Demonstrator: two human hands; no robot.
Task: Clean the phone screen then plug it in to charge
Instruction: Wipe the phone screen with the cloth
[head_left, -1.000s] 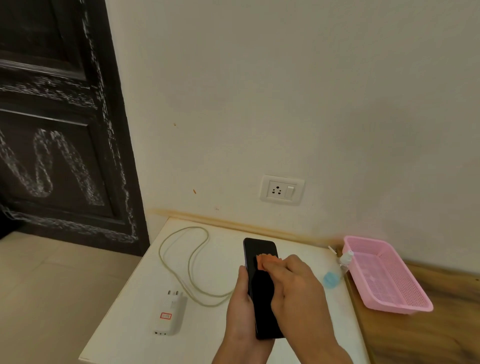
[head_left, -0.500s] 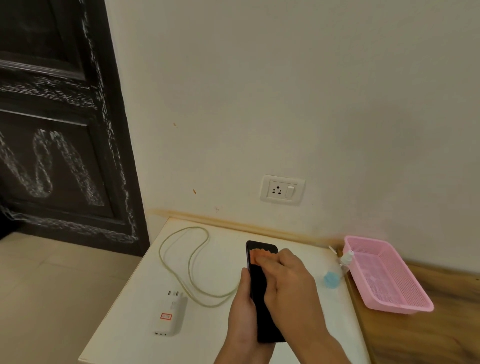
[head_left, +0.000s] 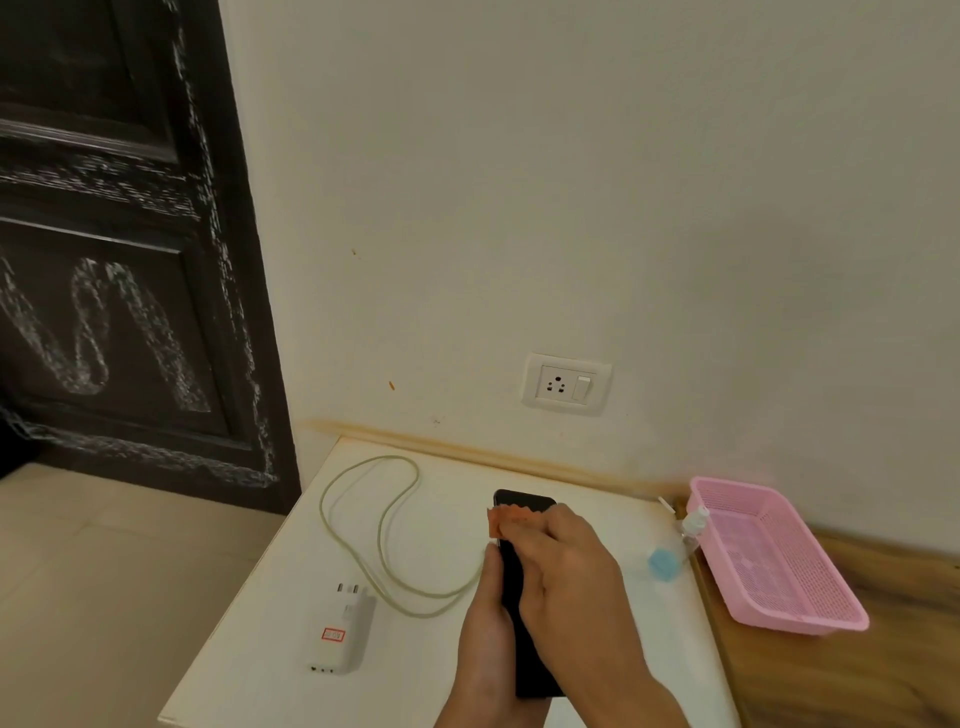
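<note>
Near the front edge of the white table (head_left: 260, 649), right of its middle, the left hand (head_left: 483, 639) grips the black phone (head_left: 535, 675) along its left side, screen up. The right hand (head_left: 566, 587) holds a small orange cloth (head_left: 511, 519) under curled fingers, pressing it against the far end of the screen. Left of the phone a white charger (head_left: 341, 631) lies flat, its pale cable (head_left: 383, 540) looped toward the back edge, below a wall socket (head_left: 566, 383).

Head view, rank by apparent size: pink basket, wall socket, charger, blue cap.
1. pink basket
2-3. wall socket and charger look about alike; the charger sits nearer the camera, so no ranking.
4. blue cap
</note>
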